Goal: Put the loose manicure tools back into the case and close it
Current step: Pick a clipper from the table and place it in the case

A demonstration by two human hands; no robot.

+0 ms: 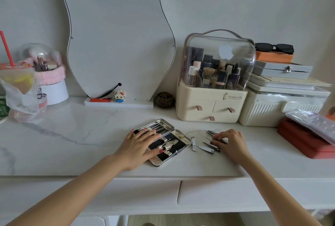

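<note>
The left hand [140, 143] lies flat and open, fingers spread, across the open manicure case [164, 141], hiding much of the case's near-left part, so what sits in the slots under the palm cannot be told. The case rests on the white marble-look table [72, 135] at the middle of the view, its two halves laid out flat with the long axis running from about ten o'clock at the far end to four o'clock at the near end; the far half holds a row of slim tools pointing toward two o'clock, the near half shows empty gold-coloured loops on black lining. Just at three o'clock from the case lie the loose tools: a small nail clipper [194, 143] pointing roughly twelve to six, a second clipper [205, 149] angled from ten to four, and a bunch of thin pointed tools [213, 136] partly covered by the right hand [231, 143]. That hand is curled palm-down with its fingertips [215, 137] on the bunch — whether it actually pinches one is hard to make out. At one o'clock stands a cream makeup organizer [210, 102] with a clear dome; a wavy mirror [117, 35] leans on the wall at twelve o'clock — a bagged drink cup [17, 80] is cut off by the left edge.
</note>
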